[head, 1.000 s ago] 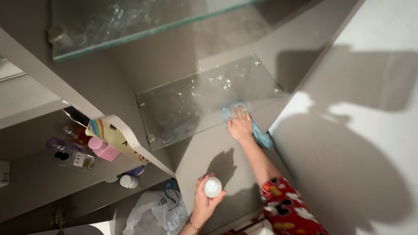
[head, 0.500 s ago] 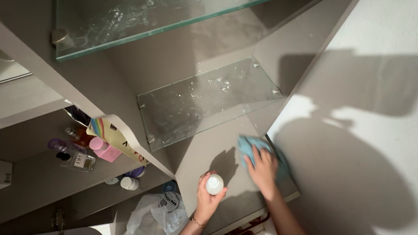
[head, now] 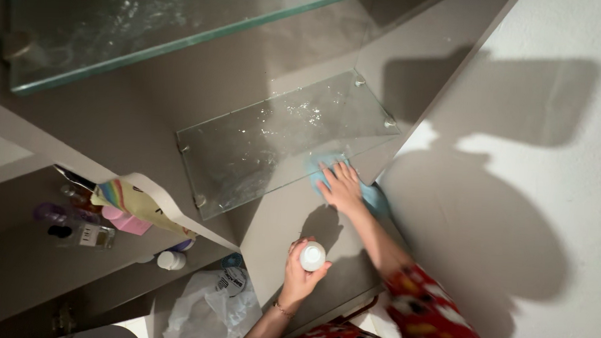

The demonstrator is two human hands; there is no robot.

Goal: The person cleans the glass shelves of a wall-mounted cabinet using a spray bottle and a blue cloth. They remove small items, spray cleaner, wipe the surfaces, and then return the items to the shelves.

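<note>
While the right hand [head: 341,186] lies flat with fingers spread on a blue cloth [head: 373,198], pressing it down rather than clutching it, the cloth sits at the front right corner of the lower glass shelf [head: 274,144], half under that shelf's front edge and on the grey cabinet floor [head: 285,215] below it. Part of the cloth shows ahead of the fingertips and part trails behind the wrist toward the cabinet's right wall. A red patterned sleeve [head: 429,316] covers that arm from the elbow down.

Nearer the front edge of the cabinet floor, the left hand [head: 301,270] is closed around a small white bottle [head: 312,256], seen from its round top, held upright above the grey surface; a thin bracelet circles the wrist. The two hands are near each other but apart.

Above, an upper glass shelf [head: 151,27] spans the top of the view, streaked and spotted like the lower one. To the left, in the neighbouring compartment, stand a pink bottle [head: 124,220], a clear flask with a dark cap [head: 85,234] and a white jar [head: 169,260], beside a rainbow-printed card [head: 127,196]. A crumpled white plastic bag [head: 206,307] lies below the cabinet's front edge.
</note>
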